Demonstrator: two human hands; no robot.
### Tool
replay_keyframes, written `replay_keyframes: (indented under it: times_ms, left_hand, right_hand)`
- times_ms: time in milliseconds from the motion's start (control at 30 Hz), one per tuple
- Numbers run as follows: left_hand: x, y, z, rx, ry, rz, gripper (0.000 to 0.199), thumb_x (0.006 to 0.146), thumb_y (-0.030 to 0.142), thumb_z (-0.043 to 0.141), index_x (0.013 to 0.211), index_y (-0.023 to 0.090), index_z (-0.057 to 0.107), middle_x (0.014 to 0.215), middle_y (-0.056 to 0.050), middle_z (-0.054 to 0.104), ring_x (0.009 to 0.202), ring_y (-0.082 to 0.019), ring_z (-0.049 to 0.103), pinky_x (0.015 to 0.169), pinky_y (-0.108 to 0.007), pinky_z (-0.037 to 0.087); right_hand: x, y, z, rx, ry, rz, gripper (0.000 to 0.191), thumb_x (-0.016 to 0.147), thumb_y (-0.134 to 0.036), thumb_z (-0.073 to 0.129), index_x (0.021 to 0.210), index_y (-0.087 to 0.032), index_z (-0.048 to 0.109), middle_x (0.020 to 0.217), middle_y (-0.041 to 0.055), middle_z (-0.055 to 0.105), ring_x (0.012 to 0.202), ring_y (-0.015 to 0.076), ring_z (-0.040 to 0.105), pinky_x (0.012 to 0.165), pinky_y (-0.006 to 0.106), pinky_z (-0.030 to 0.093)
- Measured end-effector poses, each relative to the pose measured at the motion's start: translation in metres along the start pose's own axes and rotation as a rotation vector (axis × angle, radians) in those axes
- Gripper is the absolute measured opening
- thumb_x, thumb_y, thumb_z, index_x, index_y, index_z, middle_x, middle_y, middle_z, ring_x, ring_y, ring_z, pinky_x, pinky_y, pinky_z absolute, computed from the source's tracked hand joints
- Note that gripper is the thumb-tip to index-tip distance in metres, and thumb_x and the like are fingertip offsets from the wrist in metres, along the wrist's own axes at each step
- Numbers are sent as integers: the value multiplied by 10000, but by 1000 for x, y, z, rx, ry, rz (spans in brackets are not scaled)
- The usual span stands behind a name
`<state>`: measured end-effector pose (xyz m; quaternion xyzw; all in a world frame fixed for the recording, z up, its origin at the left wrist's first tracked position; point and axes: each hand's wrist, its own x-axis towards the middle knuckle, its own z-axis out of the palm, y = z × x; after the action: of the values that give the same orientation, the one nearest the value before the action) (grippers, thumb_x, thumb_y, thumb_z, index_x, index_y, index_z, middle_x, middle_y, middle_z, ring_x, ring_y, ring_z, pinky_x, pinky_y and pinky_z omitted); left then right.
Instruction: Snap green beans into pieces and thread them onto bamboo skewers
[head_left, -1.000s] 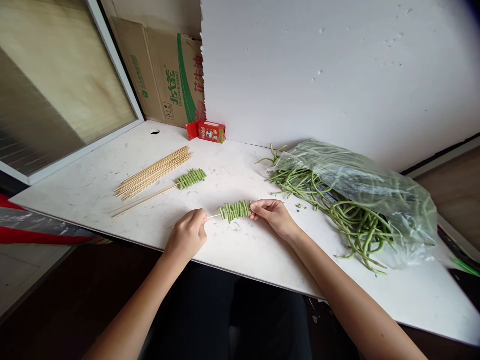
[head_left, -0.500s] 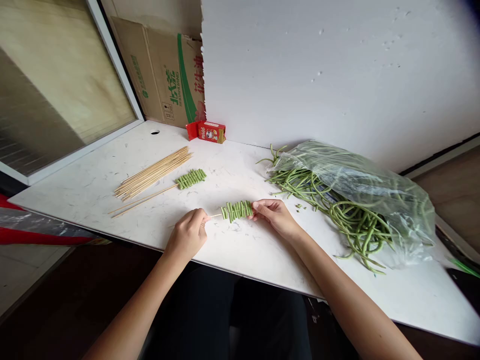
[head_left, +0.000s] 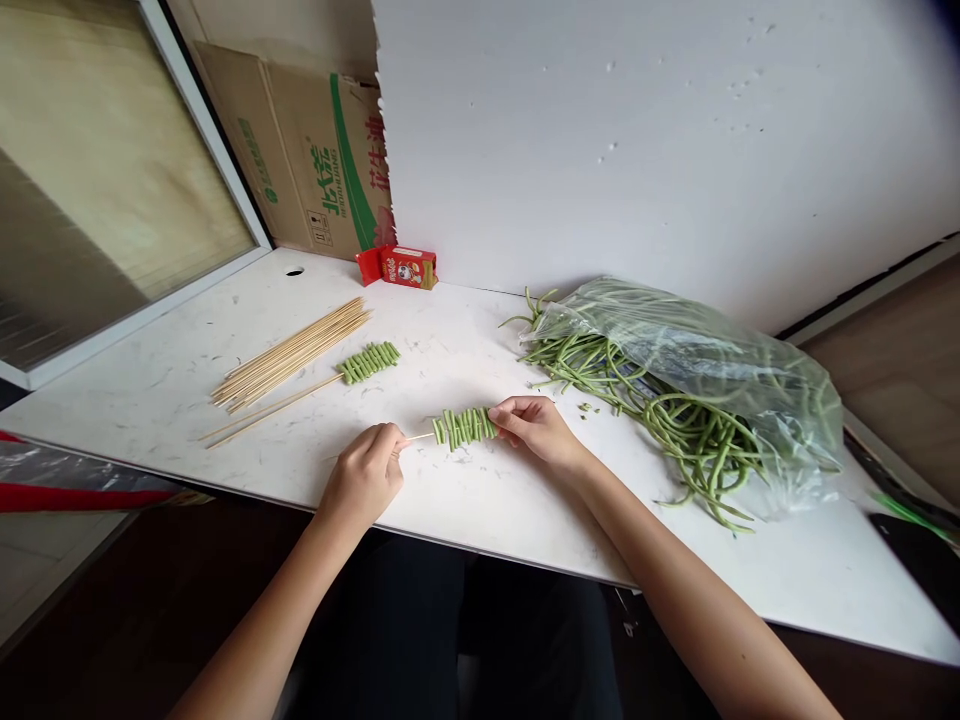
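Closed around a thin bamboo skewer [head_left: 420, 436], my left hand [head_left: 365, 470] is near the front edge of the table. Several short pieces of green bean [head_left: 465, 427] are threaded side by side on that skewer. At the other end, the thumb and fingers of my right hand [head_left: 536, 428] pinch the last bean pieces; the skewer's tip is hidden there. A finished-looking skewer of bean pieces [head_left: 369, 362] lies behind my left hand, beside a bundle of bare bamboo skewers [head_left: 292, 352].
Long green beans [head_left: 705, 440] spill from a clear plastic bag [head_left: 697, 340] on the right. A small red box [head_left: 409, 268] sits at the back, before a cardboard carton [head_left: 300, 160]. The white table [head_left: 480, 530] ends just before my lap.
The whole view has shifted slightly, so things on the table appear further left. Both hands keep their hold on the skewer and its bean pieces, with little other movement.
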<state>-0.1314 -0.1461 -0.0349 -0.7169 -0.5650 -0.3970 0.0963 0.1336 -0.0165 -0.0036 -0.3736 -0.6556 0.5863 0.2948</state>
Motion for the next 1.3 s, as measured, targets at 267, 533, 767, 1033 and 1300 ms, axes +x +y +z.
replay_keyframes:
  times_ms: [267,533,767,1033,1300]
  left_hand:
    - [-2,-1,1,0,-12,11,302,877,-67,485,902,224,558,847,-10,705,826,-173,704,771,-265,553]
    - [-2,0,0,23,0,26,243,941,-9,509,905,224,569,816,-9,679,784,-175,680,747,-274,528]
    - [-2,0,2,41,16,15,191,1005,65,519,916,225,571,813,-5,675,768,-173,673,735,-283,516]
    - [-2,-1,6,30,32,-7,148,1031,112,527,948,229,566,852,-7,692,785,-165,682,749,-272,515]
    - [1,0,4,-8,22,-12,55,1042,189,546,1022,224,584,838,-23,682,743,-174,681,726,-291,523]
  right_hand:
    - [0,-4,3,23,14,22,422,827,-567,786,696,-178,689,606,-8,625,507,109,466,493,266,345]
    - [1,0,1,35,-24,23,414,853,-554,767,696,-179,691,614,-5,632,511,110,473,502,266,342]
    - [1,-7,-6,138,39,104,534,931,-671,628,829,-160,744,711,53,681,586,145,561,488,262,350]
    - [4,-13,-34,149,293,-66,627,935,-737,579,665,-175,645,848,98,716,607,138,543,498,270,346]
    - [6,-3,-42,-179,338,-174,531,1000,-646,529,984,-164,751,664,31,678,600,173,585,645,314,484]
